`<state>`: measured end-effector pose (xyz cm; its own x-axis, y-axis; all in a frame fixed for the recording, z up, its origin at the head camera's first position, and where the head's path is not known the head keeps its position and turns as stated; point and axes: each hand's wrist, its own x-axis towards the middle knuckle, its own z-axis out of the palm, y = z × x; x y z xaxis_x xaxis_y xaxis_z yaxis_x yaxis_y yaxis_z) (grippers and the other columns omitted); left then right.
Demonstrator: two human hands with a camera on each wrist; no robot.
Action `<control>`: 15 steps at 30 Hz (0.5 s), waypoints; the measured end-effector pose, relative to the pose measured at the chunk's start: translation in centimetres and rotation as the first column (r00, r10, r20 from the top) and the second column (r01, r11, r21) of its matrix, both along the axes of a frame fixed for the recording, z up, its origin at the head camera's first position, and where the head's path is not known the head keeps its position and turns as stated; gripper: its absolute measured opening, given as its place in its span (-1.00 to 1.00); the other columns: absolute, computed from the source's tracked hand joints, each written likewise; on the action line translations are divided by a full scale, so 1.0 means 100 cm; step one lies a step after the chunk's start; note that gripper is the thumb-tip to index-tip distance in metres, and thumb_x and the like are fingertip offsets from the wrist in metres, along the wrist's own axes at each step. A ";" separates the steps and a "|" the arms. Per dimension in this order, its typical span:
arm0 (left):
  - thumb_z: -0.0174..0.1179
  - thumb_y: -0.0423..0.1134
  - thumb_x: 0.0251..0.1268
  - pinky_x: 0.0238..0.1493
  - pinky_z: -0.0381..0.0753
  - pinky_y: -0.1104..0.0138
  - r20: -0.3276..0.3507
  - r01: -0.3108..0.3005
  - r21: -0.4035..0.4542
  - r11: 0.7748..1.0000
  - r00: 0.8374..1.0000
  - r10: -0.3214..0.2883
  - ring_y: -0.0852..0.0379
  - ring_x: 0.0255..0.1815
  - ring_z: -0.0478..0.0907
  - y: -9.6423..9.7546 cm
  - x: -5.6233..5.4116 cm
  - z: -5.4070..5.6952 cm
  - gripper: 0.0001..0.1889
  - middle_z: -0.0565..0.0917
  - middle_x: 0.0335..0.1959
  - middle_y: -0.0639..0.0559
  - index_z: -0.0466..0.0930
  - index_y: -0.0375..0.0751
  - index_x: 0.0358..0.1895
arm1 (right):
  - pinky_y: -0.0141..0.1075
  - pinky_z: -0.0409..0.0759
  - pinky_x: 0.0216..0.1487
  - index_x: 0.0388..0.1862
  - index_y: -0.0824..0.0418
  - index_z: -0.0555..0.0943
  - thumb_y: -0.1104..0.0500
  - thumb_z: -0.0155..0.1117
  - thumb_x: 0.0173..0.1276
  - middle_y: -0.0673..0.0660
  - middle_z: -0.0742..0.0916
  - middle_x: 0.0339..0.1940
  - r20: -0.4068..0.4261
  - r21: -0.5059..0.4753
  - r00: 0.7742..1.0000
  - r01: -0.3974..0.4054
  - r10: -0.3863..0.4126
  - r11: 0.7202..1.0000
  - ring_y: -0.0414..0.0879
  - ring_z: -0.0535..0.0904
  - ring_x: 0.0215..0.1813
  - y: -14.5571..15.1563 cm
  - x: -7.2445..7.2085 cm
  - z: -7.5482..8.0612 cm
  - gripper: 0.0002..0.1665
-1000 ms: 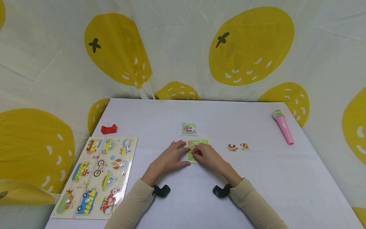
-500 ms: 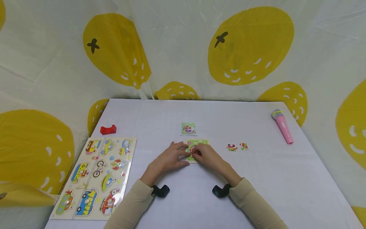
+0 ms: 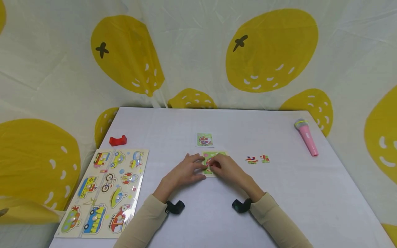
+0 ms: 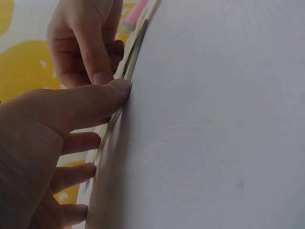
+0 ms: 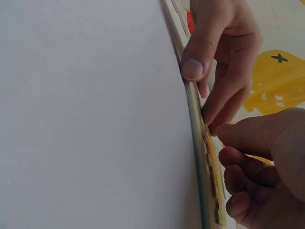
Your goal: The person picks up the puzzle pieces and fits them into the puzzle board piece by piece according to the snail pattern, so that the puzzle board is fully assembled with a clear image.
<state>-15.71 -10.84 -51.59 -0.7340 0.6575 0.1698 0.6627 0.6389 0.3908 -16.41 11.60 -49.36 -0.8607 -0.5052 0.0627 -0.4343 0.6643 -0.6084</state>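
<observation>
A small green puzzle board point(image 3: 218, 154) lies in front of me at mid-table, partly covered by both hands. My left hand point(image 3: 183, 171) is at its left side, fingers spread and slightly bent; in the left wrist view the thumb point(image 4: 107, 95) touches the board's near edge. Over the board's middle, my right hand point(image 3: 229, 172) has its fingers curled, with thumb and index tip close to a red part of the picture. In the right wrist view its fingertips point(image 5: 233, 176) are right at the board; whether they pinch a piece I cannot tell.
Behind the board lies a small picture card point(image 3: 204, 140). Loose puzzle pieces point(image 3: 251, 159) and another piece point(image 3: 265, 158) lie to the right. A pink toy microphone point(image 3: 307, 137) is far right. At left are a wooden vehicle puzzle point(image 3: 103, 193) and a red block point(image 3: 118, 140).
The right hand's fingertips have shifted slightly to the right over the board. The left hand stays almost in place at the board's left side.
</observation>
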 end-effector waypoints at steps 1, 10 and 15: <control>0.40 0.00 0.23 0.40 0.27 -0.33 0.003 -0.001 -0.003 1.000 1.000 0.001 -0.13 0.44 0.42 0.000 0.000 0.000 -0.60 0.56 0.30 -0.07 0.73 -0.04 0.10 | -0.37 0.53 -0.20 -0.21 0.17 0.72 0.26 0.37 0.29 -0.03 0.68 -0.32 -0.016 -0.005 1.000 0.006 -0.006 1.000 -0.22 0.50 -0.27 0.002 0.000 0.000 -0.89; 0.36 0.04 0.26 0.47 0.21 -0.28 0.048 -0.032 -0.056 0.998 0.998 0.034 -0.16 0.50 0.35 0.003 0.002 0.003 -0.59 0.53 0.36 -0.03 0.70 -0.02 0.13 | -0.32 0.55 -0.18 -0.11 0.21 0.67 0.20 0.42 0.27 0.09 0.68 -0.18 -0.065 -0.006 0.997 0.049 -0.049 0.999 -0.13 0.54 -0.21 0.020 -0.002 0.007 -0.77; 0.36 0.01 0.27 0.47 0.18 -0.31 0.060 -0.028 -0.048 0.998 0.998 0.031 -0.19 0.51 0.32 0.003 0.002 0.004 -0.64 0.53 0.37 -0.05 0.71 0.01 0.08 | -0.24 0.57 -0.10 -0.04 0.22 0.66 0.16 0.41 0.29 0.11 0.68 -0.10 -0.054 0.009 0.993 0.101 -0.100 0.995 -0.03 0.57 -0.11 0.036 -0.003 0.014 -0.70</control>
